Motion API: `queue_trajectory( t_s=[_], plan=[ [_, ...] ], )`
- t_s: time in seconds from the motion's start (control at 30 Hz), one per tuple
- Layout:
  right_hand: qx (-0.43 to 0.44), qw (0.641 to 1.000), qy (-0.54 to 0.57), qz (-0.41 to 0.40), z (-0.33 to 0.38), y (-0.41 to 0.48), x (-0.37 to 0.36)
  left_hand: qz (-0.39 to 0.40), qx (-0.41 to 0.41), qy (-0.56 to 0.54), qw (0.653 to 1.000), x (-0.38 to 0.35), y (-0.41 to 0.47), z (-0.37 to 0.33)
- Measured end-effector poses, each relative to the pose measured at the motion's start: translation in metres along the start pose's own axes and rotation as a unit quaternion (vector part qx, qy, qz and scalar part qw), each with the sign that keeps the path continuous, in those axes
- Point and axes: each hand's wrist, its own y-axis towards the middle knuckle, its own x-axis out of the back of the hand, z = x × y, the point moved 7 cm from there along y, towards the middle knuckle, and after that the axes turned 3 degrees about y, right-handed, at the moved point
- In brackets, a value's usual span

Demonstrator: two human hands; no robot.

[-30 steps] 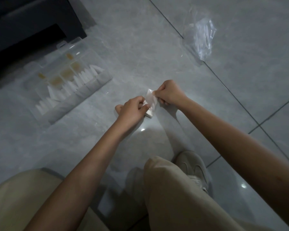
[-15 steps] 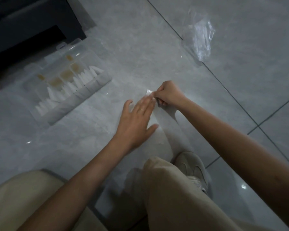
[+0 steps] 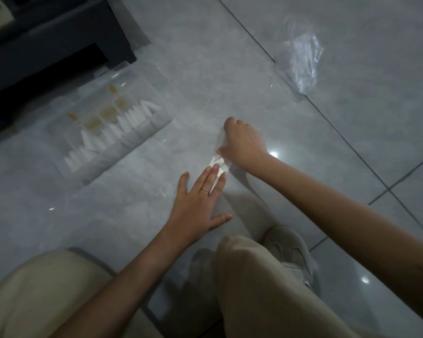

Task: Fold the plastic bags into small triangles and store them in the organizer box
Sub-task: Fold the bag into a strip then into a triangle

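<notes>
A clear plastic bag [image 3: 219, 163], partly folded into a narrow strip, lies on the grey tile floor between my hands. My left hand [image 3: 195, 201] is flat with straight fingers, and its fingertips press the near part of the strip. My right hand [image 3: 244, 145] is just beyond it with curled fingers, its thumb on the crumpled far end of the bag. The clear organizer box [image 3: 122, 152] stands open to the left. Its front compartments hold several folded white triangles [image 3: 130, 118].
A loose heap of clear plastic bags [image 3: 300, 64] lies on the floor at the upper right. Dark furniture [image 3: 47, 45] stands behind the box at the upper left. My bent legs in beige trousers and a shoe [image 3: 288, 250] fill the bottom of the view.
My left hand let go of the folded piece, opened flat and now presses the bag on the floor. My right hand moved farther away, drawing the bag's end along the floor.
</notes>
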Motion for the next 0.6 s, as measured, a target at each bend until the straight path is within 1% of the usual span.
queue_trajectory(
  t_s=[0.07, 0.13, 0.27, 0.37, 0.43, 0.5, 0.57, 0.6],
  plan=[
    [-0.02, 0.999, 0.011, 0.047, -0.003, 0.008, -0.002, -0.014, -0.007, 0.0, 1.0, 0.001, 0.001, 0.0],
    [-0.005, 0.996, -0.005, 0.085, 0.0, 0.015, -0.005, -0.016, -0.005, 0.01, 1.0, 0.001, 0.001, 0.001],
    [0.052, 0.993, -0.024, 0.101, 0.008, 0.015, -0.001, -0.005, 0.006, 0.006, 1.0, -0.001, 0.001, 0.002],
    [0.074, 0.99, 0.053, 0.104, 0.003, 0.02, 0.011, -0.017, -0.007, 0.004, 1.0, -0.002, 0.0, 0.002],
    [0.063, 0.986, 0.102, 0.116, -0.006, 0.025, 0.014, -0.028, -0.017, -0.006, 0.999, -0.001, -0.001, 0.003],
    [0.037, 0.976, 0.175, 0.124, -0.015, 0.029, 0.011, -0.02, -0.026, -0.025, 0.999, -0.001, -0.002, 0.005],
    [0.02, 0.962, 0.244, 0.119, -0.021, 0.03, 0.007, -0.021, -0.032, -0.071, 0.997, 0.006, -0.001, 0.007],
    [0.025, 0.959, 0.259, 0.114, -0.023, 0.03, 0.007, -0.032, -0.014, -0.128, 0.991, 0.012, 0.0, 0.012]
  ],
)
